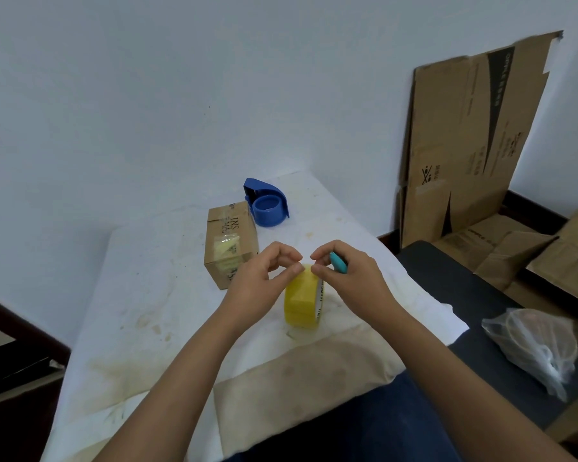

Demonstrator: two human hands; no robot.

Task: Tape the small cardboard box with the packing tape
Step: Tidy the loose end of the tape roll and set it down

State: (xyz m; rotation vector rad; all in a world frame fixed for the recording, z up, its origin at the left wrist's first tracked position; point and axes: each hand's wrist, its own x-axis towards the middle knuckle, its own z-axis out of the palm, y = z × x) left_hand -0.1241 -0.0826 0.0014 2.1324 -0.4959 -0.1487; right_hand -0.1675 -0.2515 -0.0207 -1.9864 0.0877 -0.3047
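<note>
1. The small cardboard box (231,243) is seen lying on the white-covered bench (141,295), just beyond the left hand (257,288). Patches of yellowish tape are visible on its near face and top, so some taping appears to be done already; whether all seams are closed cannot be told.

2. The roll of packing tape (301,303) is stood on edge on the bench, near the middle, between the two hands and nearer than the box. No strip is seen drawn from it toward the box, so the present application is judged not yet begun.

3. The top of the roll is pinched by thumb and forefinger of the left hand; the other fingers (281,253) are curled loosely.

4. The right hand (351,278) is closed around a light-blue tool (338,263), likely a cutter, while its fingertips touch the top of the roll beside those of the left hand. The free tape end is apparently being picked at.

5. A blue tape dispenser (267,205) is left empty on the bench, just beyond the box.
</note>
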